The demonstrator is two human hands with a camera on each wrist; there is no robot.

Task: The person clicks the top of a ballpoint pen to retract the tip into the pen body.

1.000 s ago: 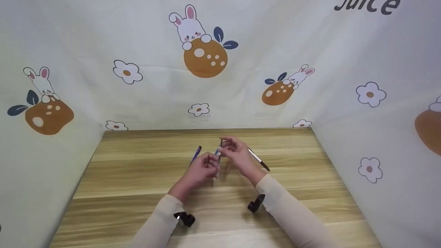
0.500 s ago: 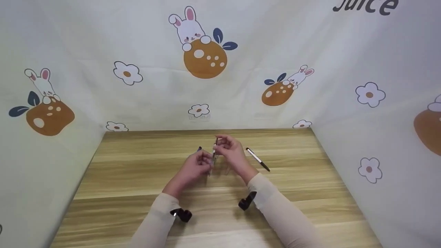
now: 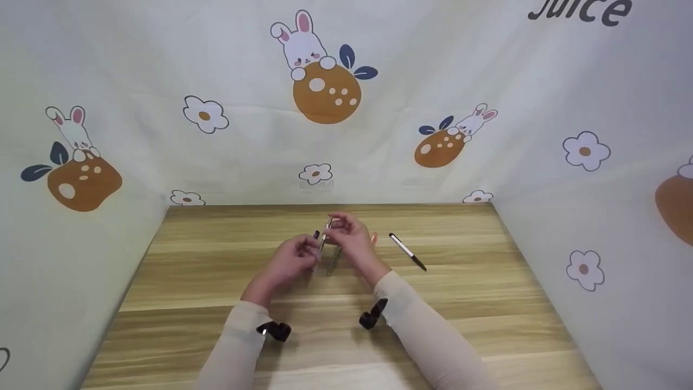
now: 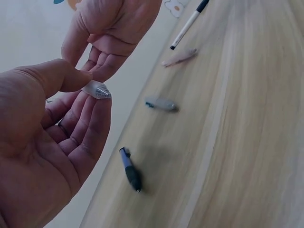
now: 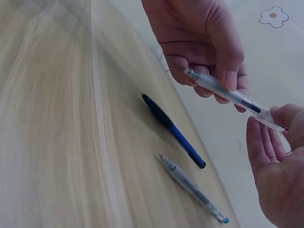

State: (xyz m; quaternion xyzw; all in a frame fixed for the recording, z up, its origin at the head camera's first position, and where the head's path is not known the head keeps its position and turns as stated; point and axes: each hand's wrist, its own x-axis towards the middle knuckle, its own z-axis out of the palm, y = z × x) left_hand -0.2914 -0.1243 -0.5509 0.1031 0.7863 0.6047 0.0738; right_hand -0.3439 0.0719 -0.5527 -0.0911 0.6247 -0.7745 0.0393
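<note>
A clear ballpoint pen (image 5: 213,86) with a frosted grip is held up between both hands, above the table. My left hand (image 3: 292,257) pinches its grip near the tip, thumb against curled fingers. At the other end, the thumb and fingers of my right hand (image 3: 349,235) hold the clip end, as the right wrist view shows. On the table under the hands lie a blue pen (image 5: 173,130) with a dark grip and a second clear pen (image 5: 192,190) with a teal end. A pinkish pen (image 4: 180,57), blurred, lies farther right.
A white pen with black ends (image 3: 407,252) lies to the right of the hands on the wood-grain table (image 3: 335,346). A patterned cloth (image 3: 249,146) rises behind the table and at both sides.
Both hands have moved left with the pen between them, their grips much the same. The second clear pen and the pinkish pen now show more beside the right hand.
</note>
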